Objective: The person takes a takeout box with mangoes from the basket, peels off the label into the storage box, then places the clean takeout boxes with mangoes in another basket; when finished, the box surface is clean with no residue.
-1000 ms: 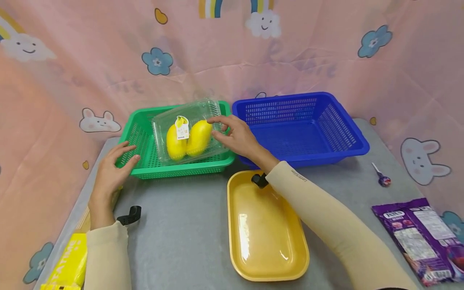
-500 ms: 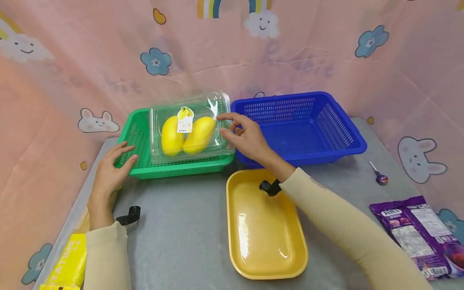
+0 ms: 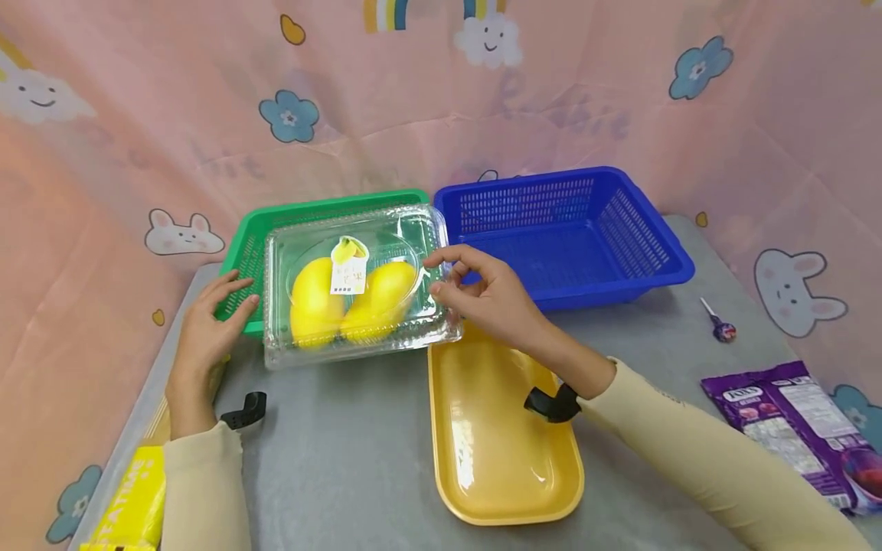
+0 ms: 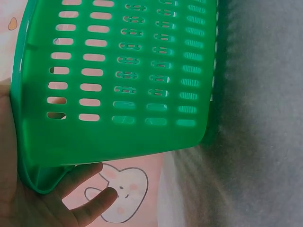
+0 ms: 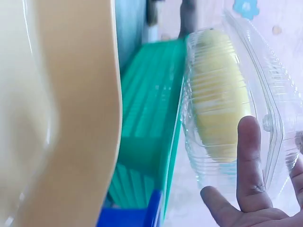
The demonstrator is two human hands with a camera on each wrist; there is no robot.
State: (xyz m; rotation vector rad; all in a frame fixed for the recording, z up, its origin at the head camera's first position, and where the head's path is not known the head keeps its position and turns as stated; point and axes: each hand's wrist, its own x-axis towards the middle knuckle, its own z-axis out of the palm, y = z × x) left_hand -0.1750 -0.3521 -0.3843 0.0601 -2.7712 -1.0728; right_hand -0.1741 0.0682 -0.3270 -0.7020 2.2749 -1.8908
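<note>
My right hand [image 3: 492, 298] pinches the right edge of a clear plastic clamshell box [image 3: 413, 229] with a white label. Inside are two yellow mangoes [image 3: 317, 302], also visible through the box wall in the right wrist view. The box is raised and overlaps the front of the green basket [image 3: 296, 210] in the head view. At that basket's front left corner, my left hand [image 3: 213, 321] rests by the rim with fingers extended. The left wrist view shows the basket's slotted wall [image 4: 109, 142] beside the fingers.
A blue basket [image 3: 537, 272] stands right of the green one. Nearer lies a yellow tray [image 3: 503, 459], under the right forearm. A lollipop [image 3: 722, 327] and a purple candy bag [image 3: 792, 436] are at the right; a yellow packet [image 3: 131, 497] is at the left.
My right hand has lifted the mango box out of the green basket and brought it toward me, over the front rim. The left hand has stayed at the basket corner.
</note>
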